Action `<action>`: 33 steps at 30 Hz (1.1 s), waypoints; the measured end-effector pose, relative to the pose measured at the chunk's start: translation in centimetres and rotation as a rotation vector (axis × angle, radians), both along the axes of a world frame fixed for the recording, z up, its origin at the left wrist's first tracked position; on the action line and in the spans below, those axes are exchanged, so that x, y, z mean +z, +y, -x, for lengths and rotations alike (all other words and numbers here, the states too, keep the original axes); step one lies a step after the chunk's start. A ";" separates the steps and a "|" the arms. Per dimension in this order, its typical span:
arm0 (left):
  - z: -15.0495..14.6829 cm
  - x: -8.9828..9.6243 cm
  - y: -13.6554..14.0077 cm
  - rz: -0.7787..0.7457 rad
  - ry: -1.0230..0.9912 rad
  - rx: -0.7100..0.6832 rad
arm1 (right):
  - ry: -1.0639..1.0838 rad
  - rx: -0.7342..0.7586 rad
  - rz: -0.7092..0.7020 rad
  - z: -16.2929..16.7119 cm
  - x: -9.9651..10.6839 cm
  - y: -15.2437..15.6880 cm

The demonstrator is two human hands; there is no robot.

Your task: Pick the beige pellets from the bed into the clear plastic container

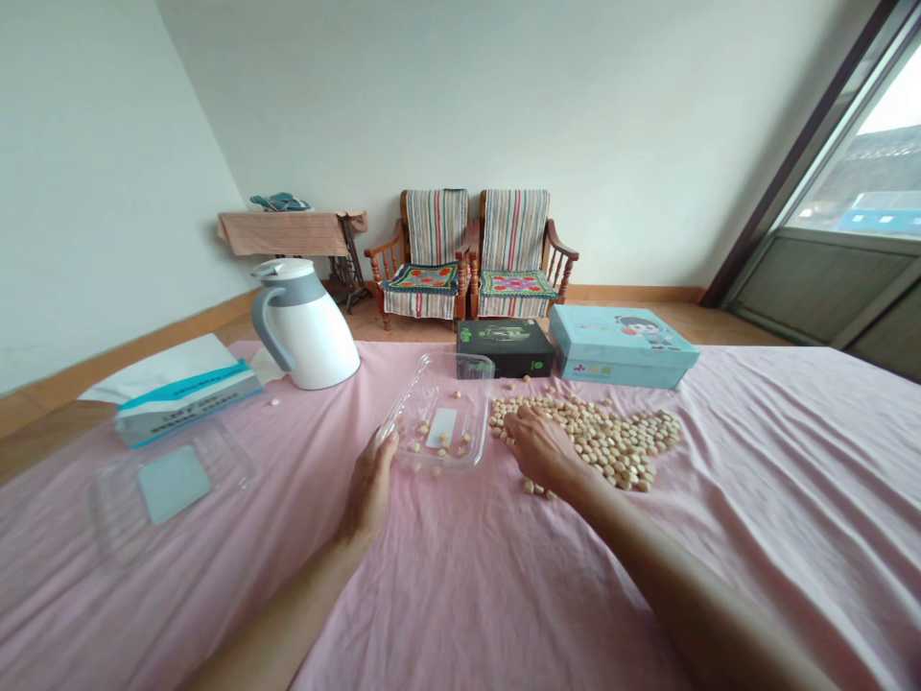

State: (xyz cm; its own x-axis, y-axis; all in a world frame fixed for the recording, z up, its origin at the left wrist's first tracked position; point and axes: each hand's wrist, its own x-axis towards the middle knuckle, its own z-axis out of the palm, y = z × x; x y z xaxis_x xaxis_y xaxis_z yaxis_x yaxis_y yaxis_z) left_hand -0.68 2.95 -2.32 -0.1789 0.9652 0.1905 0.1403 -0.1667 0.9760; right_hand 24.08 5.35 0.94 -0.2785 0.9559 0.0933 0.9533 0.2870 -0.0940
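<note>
My left hand point(370, 485) is closed on the near left edge of a clear plastic tray point(479, 422), its thumb over the rim. Several small round beige pieces and a white label point(441, 428) show in or through the tray. To its right, a spread-out pile of the same beige pieces point(625, 437) lies on the pink cloth. At the left end of this pile is my right hand point(543, 446), fingers curled down and drawn together among the pieces. Its fingertips are partly hidden, so whatever is between them cannot be made out.
A second clear plastic piece point(241, 470), a tissue pack point(191, 398) and a white-and-grey jug point(313, 331) are on the left. Behind the pile stand a black box point(504, 347) and a light-blue box point(619, 345). Two wooden chairs point(436, 240) are beyond the pink-covered table point(446, 595).
</note>
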 end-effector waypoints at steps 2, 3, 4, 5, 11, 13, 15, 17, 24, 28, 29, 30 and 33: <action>0.0 0.0 0.0 -0.005 0.002 -0.003 | -0.037 0.017 0.009 0.3 0.0 -0.2; 0.0 0.0 0.0 -0.008 0.005 -0.002 | -0.054 0.026 0.013 0.4 0.1 -0.3; 0.0 0.0 0.0 -0.012 0.008 0.000 | -0.066 0.033 0.018 0.4 0.2 -0.3; 0.0 0.1 0.0 -0.016 0.011 0.001 | -0.068 0.039 0.022 0.3 0.3 -0.3; 0.1 -0.2 0.1 -0.016 -0.001 0.002 | 0.175 -0.020 -0.195 -0.8 3.0 0.0; 0.2 -0.4 0.2 0.009 -0.014 0.001 | 0.301 0.008 -0.302 -0.4 4.4 0.1; 0.3 -0.7 0.3 0.025 -0.032 0.002 | 0.401 0.098 -0.335 0.6 5.4 0.3; 0.3 -0.9 0.3 0.025 -0.052 -0.002 | 0.474 0.212 -0.323 1.8 5.9 0.7; 0.2 -0.4 0.4 0.009 -0.036 -0.001 | 0.455 0.060 -0.318 1.1 5.1 1.8; 0.0 0.0 0.3 -0.035 -0.016 -0.019 | 0.203 0.033 -0.116 0.0 3.3 1.5; 0.0 0.1 0.3 -0.040 -0.011 -0.013 | 0.155 0.042 -0.071 0.1 2.8 1.5; 0.0 0.1 0.3 -0.043 -0.006 -0.007 | 0.117 0.046 -0.041 0.3 2.4 1.4; 0.1 0.1 0.4 -0.043 0.007 -0.004 | 0.031 0.031 0.011 1.1 1.3 1.1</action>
